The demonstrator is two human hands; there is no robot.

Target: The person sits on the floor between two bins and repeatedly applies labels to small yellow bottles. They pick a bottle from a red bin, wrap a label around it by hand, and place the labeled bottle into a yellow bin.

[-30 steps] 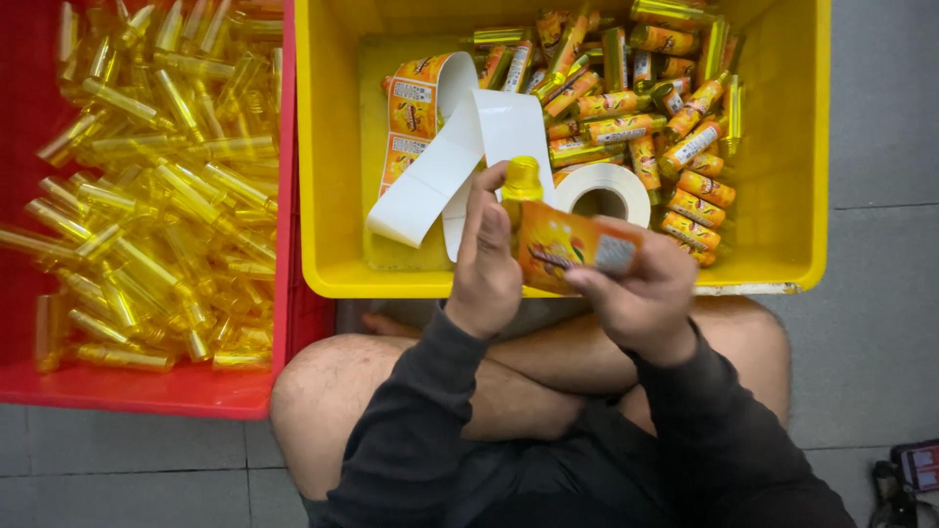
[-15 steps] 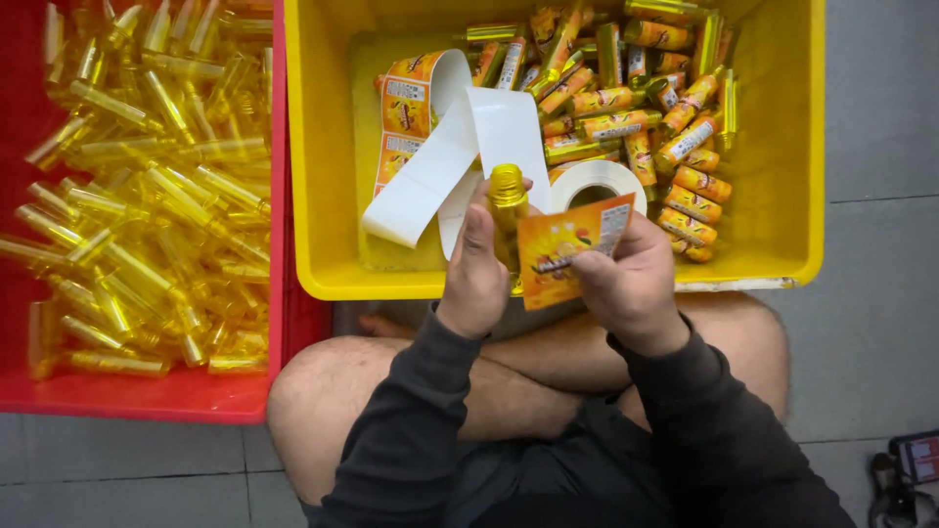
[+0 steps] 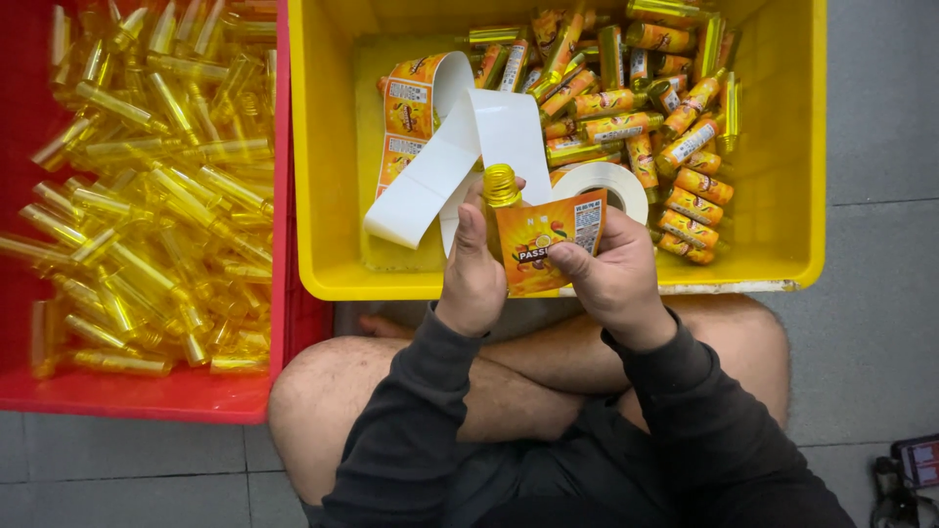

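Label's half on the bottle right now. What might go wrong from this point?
1. The orange label is only partly wrapped on the yellow bottle; its free edge near the right hand may go on skewed or crease.
2. The left hand grips the bottle by the thumb side only, so it may twist while the label is pressed.
3. The loose white backing strip trails right behind the bottle and might catch the sticky edge.

On my left I see a red bin heaped with clear yellow tubes. Ahead sits a yellow bin; labelled tubes pile at its right, a label roll and loose white backing strip lie beside them. Grey tile floor surrounds everything.
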